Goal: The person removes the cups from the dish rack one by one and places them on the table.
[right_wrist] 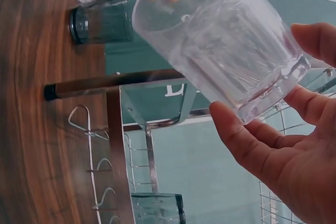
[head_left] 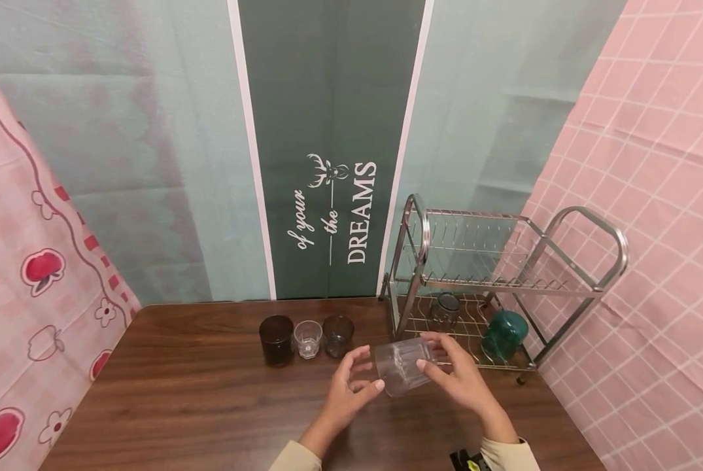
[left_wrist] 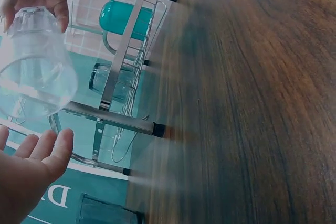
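Note:
A clear drinking glass is tilted nearly on its side above the table, its rim towards the left and its thick base towards the right. My right hand grips it round the base, thumb and fingers on opposite sides, as the right wrist view of that hand shows. Close to the rim is my left hand, its fingers spread and loosely bent. In the left wrist view a small gap shows between the left fingers and the glass.
A two-tier metal dish rack stands at the right; its lower shelf holds a dark glass and a teal glass. On the wooden table a dark brown glass, small clear glass and smoky glass stand in a row.

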Tool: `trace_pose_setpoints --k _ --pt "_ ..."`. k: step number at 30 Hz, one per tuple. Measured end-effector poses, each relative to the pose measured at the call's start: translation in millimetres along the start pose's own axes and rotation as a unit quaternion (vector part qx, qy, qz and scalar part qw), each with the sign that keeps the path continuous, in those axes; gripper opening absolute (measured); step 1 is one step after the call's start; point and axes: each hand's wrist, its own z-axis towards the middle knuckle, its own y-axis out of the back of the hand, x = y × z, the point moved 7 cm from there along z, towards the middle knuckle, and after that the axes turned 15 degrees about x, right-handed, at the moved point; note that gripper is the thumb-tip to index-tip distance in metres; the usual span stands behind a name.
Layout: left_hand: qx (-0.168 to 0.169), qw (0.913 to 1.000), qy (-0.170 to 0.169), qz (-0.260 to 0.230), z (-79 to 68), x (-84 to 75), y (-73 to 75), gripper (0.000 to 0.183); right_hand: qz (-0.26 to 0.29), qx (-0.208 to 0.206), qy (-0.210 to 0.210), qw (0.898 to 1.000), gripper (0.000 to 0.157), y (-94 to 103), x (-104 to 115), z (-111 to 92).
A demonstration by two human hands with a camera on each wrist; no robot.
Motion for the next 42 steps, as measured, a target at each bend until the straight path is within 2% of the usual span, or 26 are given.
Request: trace_pose_setpoints --k 3,10,14,17,20,27,31,35,39,42 --pt "0.000 0.9999 -0.001 -0.013 0.5 3.8 0.1 0.061 0.016 0.002 0.004 1.000 0.042 -2.4 -1 2" --pt "-0.011 0.9989 -0.037 -0.027 3.0 27.1 3.2 0.067 0.046 0.005 0.015 0.999 0.038 -12.3 2 4" --pt "-0.016 0.9978 -0.054 -0.035 3.3 29.6 3.2 0.065 0.074 0.012 0.008 0.997 0.036 -19.3 2 5" --pt "-0.023 0.9978 -0.049 -0.037 3.3 29.2 4.3 0.063 0.085 0.014 0.003 0.996 0.036 -22.3 2 6" --pt "-0.026 0.9982 -0.040 -0.037 3.1 26.0 5.4 0.062 0.086 0.013 0.001 0.996 0.036 -23.6 1 6" --pt "-0.035 0.9977 -0.058 0.002 -1.9 -8.4 4.5 0.059 0.097 0.022 0.032 0.995 0.039 -22.4 2 5" --pt "-0.050 0.9955 -0.076 0.027 -4.3 -16.8 6.2 0.059 0.093 0.019 0.052 0.994 0.036 -18.7 6 5" --pt "-0.052 0.9951 -0.078 0.032 -4.8 -16.7 7.1 0.061 0.088 0.028 0.052 0.994 0.031 -19.7 7 6" --pt "-0.053 0.9952 -0.064 0.051 -5.3 -18.7 9.7 0.061 0.032 0.016 0.027 0.999 0.026 -17.6 6 6" --pt "-0.054 0.9933 -0.058 0.084 -6.4 -21.9 13.2 0.061 -0.023 0.005 0.004 1.000 0.025 -14.4 6 7"
